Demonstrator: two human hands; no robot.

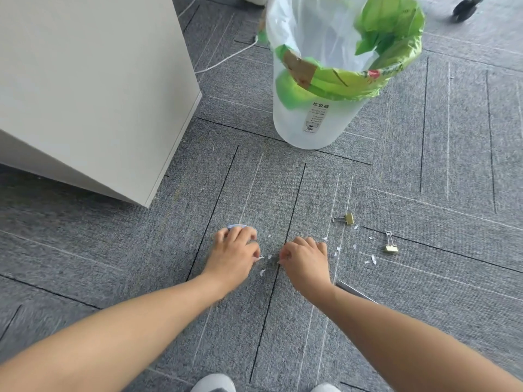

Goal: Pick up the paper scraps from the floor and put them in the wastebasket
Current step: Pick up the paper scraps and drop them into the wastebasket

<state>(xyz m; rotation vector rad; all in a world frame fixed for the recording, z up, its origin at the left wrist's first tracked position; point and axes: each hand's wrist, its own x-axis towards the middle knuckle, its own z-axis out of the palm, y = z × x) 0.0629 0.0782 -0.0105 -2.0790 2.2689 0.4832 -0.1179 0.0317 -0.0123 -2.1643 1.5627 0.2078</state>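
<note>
Small white paper scraps (373, 258) lie scattered on the grey carpet, between and to the right of both hands. My left hand (236, 250) is down on the floor with fingers curled, pinching a white scrap (260, 257) at its fingertips. My right hand (305, 257) is also low, fingers pinched together on a scrap near the carpet seam. The translucent white wastebasket (314, 120), lined with a clear bag and holding green wrapping, stands upright further ahead.
A white cabinet (90, 89) stands at the left. Two gold binder clips (349, 219) (390, 246) lie on the right. A round blue-white object (237, 226) peeks out beyond my left hand. A metal strip (353, 291) lies under my right forearm. A chair wheel (464, 8) is far right.
</note>
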